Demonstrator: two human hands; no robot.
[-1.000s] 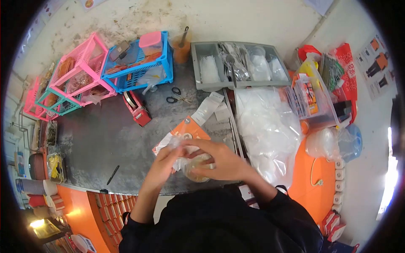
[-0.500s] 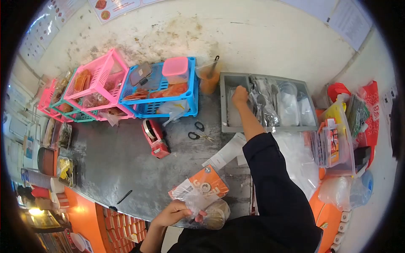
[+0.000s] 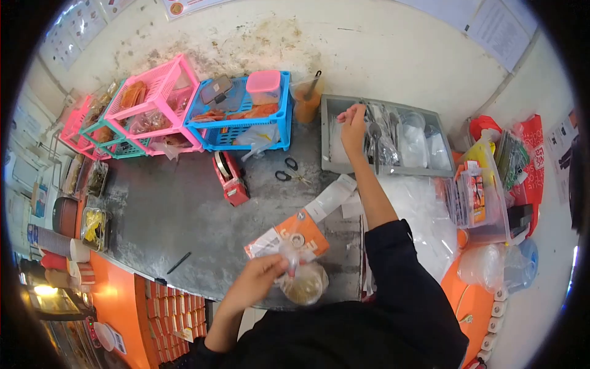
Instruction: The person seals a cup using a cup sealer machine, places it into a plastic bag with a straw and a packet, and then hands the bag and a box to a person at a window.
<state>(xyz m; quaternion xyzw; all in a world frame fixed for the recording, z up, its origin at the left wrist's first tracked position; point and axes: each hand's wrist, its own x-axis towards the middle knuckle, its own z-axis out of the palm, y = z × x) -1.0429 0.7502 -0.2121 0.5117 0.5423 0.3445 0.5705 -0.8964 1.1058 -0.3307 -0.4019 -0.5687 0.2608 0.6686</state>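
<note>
In the head view, your left hand [image 3: 261, 281] is at the near edge of the counter [image 3: 166, 209]. Its fingers are pinched together on the gathered neck of a clear bag [image 3: 304, 286]. The bag holds something brownish and rests on the counter edge, close to your body. Its twisted top lies over the near corner of an orange packet [image 3: 302, 237], which is flat on the counter just beyond it.

Your right arm is stretched out across the counter. Your right hand [image 3: 353, 126] is over the left end of the grey tray [image 3: 335, 166] by the wall. The fingers are curled close together, but you cannot tell whether they grip anything. Wrapped spoons [image 3: 376, 138] sit in the compartment just right of that hand.

Scissors [image 3: 289, 175] lie in front of the tray's left end, and a red tape dispenser [image 3: 230, 181] stands left of them. Behind these a blue basket [image 3: 243, 132] and a pink basket [image 3: 157, 92] stand along the wall, with an orange cup [image 3: 305, 104] between the blue basket and the tray. A pen [image 3: 179, 262] lies near the counter's front edge, well left of the bag.
</note>
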